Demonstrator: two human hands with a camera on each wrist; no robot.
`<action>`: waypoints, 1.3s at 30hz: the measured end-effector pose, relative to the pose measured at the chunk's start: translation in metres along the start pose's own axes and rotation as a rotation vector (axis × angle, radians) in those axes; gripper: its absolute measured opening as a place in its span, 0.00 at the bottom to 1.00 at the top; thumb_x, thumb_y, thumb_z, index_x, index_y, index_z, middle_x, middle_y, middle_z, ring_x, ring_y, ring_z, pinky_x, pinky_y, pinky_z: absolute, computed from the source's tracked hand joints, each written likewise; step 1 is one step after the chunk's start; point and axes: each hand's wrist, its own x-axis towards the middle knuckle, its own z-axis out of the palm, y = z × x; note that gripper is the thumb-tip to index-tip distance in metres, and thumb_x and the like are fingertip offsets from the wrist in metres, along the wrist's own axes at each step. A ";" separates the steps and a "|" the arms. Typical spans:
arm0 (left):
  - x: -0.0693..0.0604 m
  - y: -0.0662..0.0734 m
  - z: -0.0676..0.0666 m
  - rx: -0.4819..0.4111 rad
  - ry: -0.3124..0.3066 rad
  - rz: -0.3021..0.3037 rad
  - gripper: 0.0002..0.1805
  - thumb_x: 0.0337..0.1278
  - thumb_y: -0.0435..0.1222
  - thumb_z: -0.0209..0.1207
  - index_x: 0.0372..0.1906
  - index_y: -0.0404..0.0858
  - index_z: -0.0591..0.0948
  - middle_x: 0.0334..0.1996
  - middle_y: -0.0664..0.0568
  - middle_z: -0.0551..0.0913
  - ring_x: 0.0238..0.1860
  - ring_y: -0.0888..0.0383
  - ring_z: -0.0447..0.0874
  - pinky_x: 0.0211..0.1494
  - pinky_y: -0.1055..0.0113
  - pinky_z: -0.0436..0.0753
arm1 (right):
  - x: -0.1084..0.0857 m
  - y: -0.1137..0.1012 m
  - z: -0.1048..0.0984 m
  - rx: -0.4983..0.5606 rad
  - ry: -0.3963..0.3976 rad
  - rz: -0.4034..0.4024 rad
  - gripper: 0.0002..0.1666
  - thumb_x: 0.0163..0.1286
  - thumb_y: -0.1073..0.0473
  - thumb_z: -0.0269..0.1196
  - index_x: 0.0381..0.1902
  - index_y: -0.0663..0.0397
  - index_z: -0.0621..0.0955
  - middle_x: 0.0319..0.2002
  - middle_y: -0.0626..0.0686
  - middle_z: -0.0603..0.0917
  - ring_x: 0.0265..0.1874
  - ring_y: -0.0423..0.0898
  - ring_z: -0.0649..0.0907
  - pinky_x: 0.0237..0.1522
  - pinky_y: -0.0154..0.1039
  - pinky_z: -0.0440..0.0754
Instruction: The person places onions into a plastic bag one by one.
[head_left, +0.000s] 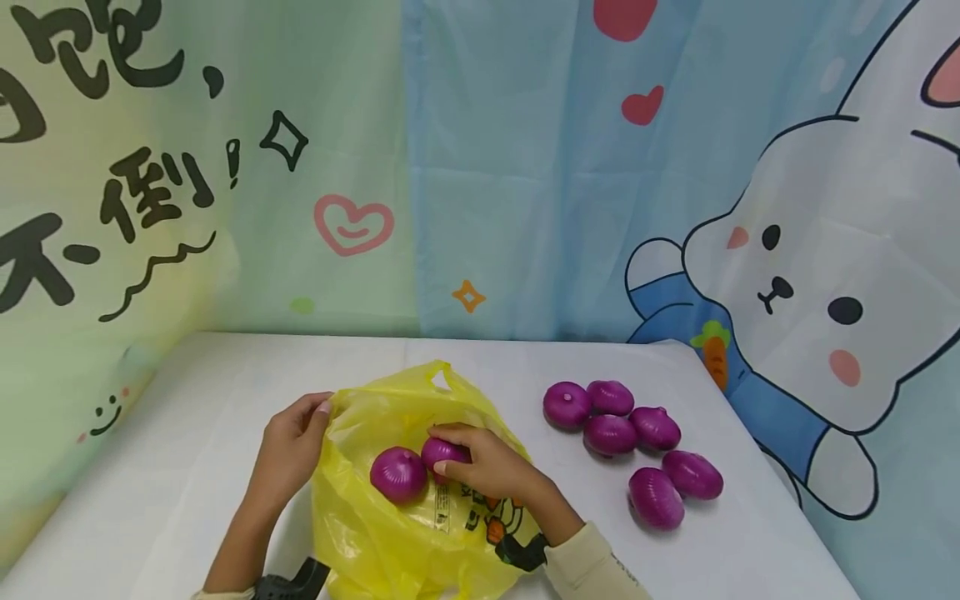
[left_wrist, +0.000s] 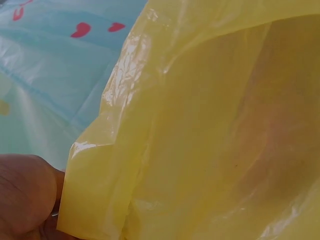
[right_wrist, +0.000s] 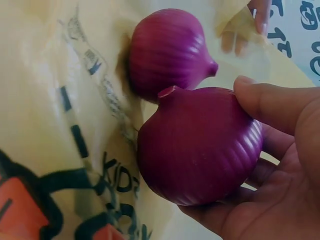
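Note:
My left hand (head_left: 291,446) pinches the upper left edge of a yellow plastic bag (head_left: 360,533) between thumb and fingers. In the left wrist view the film (left_wrist: 190,140) of that bag covers most of the picture. My right hand (head_left: 491,463) holds a purple onion (right_wrist: 200,145), fingers curled beneath it and thumb on top. A second onion (head_left: 399,475) lies against the printed yellow film, just left of the held one. Whether these two onions are inside the bag or on top of it, I cannot tell.
Several more purple onions (head_left: 610,435) lie in a loose group on the white tabletop (head_left: 225,400), right of the bag. Behind the table hangs a printed curtain (head_left: 487,167) with a rabbit, hearts and lettering.

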 end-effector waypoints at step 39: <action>0.001 -0.003 0.004 0.008 -0.003 -0.004 0.20 0.73 0.45 0.51 0.55 0.34 0.79 0.49 0.41 0.83 0.49 0.47 0.82 0.52 0.59 0.80 | -0.037 -0.019 -0.025 0.005 -0.043 -0.050 0.28 0.68 0.53 0.65 0.65 0.46 0.75 0.62 0.43 0.76 0.63 0.43 0.72 0.63 0.47 0.69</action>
